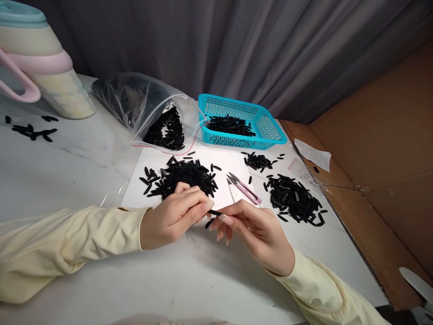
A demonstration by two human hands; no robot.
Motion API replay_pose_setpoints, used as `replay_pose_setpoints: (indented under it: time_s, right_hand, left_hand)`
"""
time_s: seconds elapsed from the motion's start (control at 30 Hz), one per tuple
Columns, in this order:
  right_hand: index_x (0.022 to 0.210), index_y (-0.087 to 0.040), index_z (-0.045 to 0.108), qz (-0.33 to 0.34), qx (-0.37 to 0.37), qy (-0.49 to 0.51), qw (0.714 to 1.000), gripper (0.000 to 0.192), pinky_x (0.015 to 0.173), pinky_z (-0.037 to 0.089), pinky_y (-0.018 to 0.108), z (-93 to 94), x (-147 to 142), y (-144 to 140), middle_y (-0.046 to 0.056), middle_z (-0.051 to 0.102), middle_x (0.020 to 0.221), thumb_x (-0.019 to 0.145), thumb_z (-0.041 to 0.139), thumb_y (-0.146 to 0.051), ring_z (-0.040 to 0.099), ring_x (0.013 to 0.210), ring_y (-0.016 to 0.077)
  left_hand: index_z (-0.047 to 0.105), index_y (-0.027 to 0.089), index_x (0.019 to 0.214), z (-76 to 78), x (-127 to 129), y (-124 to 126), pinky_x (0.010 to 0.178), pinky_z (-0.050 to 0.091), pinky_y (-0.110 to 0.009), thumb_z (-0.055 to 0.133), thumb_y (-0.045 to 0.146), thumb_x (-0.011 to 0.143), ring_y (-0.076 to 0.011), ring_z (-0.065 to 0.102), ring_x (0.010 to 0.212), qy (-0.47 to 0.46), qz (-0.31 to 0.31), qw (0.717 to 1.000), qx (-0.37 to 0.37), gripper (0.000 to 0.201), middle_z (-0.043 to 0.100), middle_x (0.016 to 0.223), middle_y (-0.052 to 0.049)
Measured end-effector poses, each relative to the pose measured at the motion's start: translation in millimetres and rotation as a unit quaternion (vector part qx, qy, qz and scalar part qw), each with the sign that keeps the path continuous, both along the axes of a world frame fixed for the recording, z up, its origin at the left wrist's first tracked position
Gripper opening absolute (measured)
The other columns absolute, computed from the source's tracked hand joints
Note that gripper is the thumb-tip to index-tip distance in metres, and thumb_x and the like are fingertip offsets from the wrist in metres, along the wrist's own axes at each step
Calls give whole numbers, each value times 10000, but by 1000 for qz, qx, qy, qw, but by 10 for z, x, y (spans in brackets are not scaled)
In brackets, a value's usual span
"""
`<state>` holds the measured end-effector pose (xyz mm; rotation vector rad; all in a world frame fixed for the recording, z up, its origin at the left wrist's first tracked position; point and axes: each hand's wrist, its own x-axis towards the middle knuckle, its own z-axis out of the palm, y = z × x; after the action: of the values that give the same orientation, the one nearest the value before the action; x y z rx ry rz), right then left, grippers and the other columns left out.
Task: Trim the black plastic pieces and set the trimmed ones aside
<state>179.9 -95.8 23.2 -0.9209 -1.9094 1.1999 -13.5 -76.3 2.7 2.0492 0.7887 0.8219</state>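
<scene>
My left hand [174, 216] and my right hand [257, 230] meet at the fingertips over the white table [101, 275]. Between them they pinch a small black strip [214, 212]; another black piece [209, 223] lies just under it. A pile of the same black strips [184, 177] rests on a white sheet right behind my left hand. Pink-handled thread snips [244, 187] lie just beyond my right hand. A second pile of black strips [296, 200] sits to the right of my right hand.
A clear plastic bag [142, 101] spilling black strips lies at the back. Beside it a turquoise basket [269, 128] holds more. A pastel jug [43, 63] stands far left with loose strips [32, 131] nearby. A brown cardboard wall [382, 149] borders the right.
</scene>
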Motion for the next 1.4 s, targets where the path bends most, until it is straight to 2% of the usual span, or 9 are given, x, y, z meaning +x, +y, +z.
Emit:
replay_pose_setpoints:
  time_s: [0.23, 0.63, 0.77, 0.9, 1.07, 1.17, 1.27, 1.33, 1.4]
  right_hand:
    - [894, -142, 552, -1, 35, -18, 999, 112, 499, 501, 208, -25, 14, -2, 44, 669, 719, 889, 444, -110, 579, 533, 93]
    - [907, -139, 548, 0, 43, -16, 999, 111, 499, 499, 200, -19, 4, -9, 35, 660, 699, 883, 451, -90, 573, 525, 86]
    - [911, -147, 543, 1, 36, -23, 999, 107, 500, 498, 208, -49, 1, -8, 39, 666, 716, 894, 441, -120, 576, 524, 90]
    - [894, -151, 537, -1, 32, -31, 999, 101, 505, 497, 206, -51, -7, 1, 35, 660, 704, 900, 436, -144, 574, 528, 91]
    - [877, -153, 574, 5, 71, -115, 991, 116, 521, 478, 193, 99, 97, 108, 15, 646, 667, 898, 466, -189, 587, 535, 93]
    - [869, -157, 600, -55, 152, -250, 955, 147, 551, 460, 215, 152, 277, 268, 32, 652, 711, 894, 480, -240, 596, 569, 114]
    - [825, -143, 609, -124, 208, -424, 873, 237, 554, 422, 257, 79, 477, 456, 58, 621, 698, 905, 441, -290, 565, 561, 147]
    - [830, -136, 611, -131, 211, -492, 835, 274, 561, 410, 264, -2, 567, 548, 68, 602, 726, 910, 421, -315, 559, 574, 156]
    - [871, -133, 611, -125, 223, -520, 815, 303, 548, 398, 255, -60, 600, 583, 72, 592, 769, 915, 407, -352, 564, 600, 160]
  left_hand:
    - [441, 181, 769, 2, -1, -4, 729, 285, -267, 259, 303, 949, -104, 407, 646, -23, 0, 1000, 9, 284, 472, 673, 33]
    - [443, 180, 785, -2, -2, -14, 737, 311, -275, 281, 308, 943, -110, 407, 646, -18, 5, 999, 29, 260, 480, 678, 20]
    - [451, 178, 776, 11, -1, -28, 679, 329, -266, 290, 325, 938, -113, 395, 637, -41, 8, 999, -15, 271, 479, 664, 11]
    - [448, 178, 736, 40, 16, -49, 543, 310, -227, 361, 311, 910, -90, 374, 578, -73, 22, 989, -124, 236, 439, 634, 31]
    - [440, 172, 699, 63, 34, -36, 479, 252, -215, 397, 285, 885, -68, 309, 520, -69, 56, 981, -174, 222, 366, 581, 60]
    - [418, 174, 682, 61, 30, -12, 463, 241, -214, 400, 296, 879, -67, 291, 507, -60, 67, 981, -174, 233, 341, 570, 63]
    - [407, 176, 679, 48, 25, 2, 468, 256, -209, 397, 286, 878, -66, 309, 509, -63, 65, 983, -163, 227, 364, 575, 62]
    - [402, 178, 678, 38, 23, 6, 470, 264, -208, 397, 286, 879, -65, 314, 501, -66, 63, 982, -165, 228, 368, 565, 64]
    - [397, 179, 677, 31, 22, 8, 471, 272, -209, 393, 295, 882, -66, 323, 497, -62, 58, 981, -173, 235, 376, 561, 64]
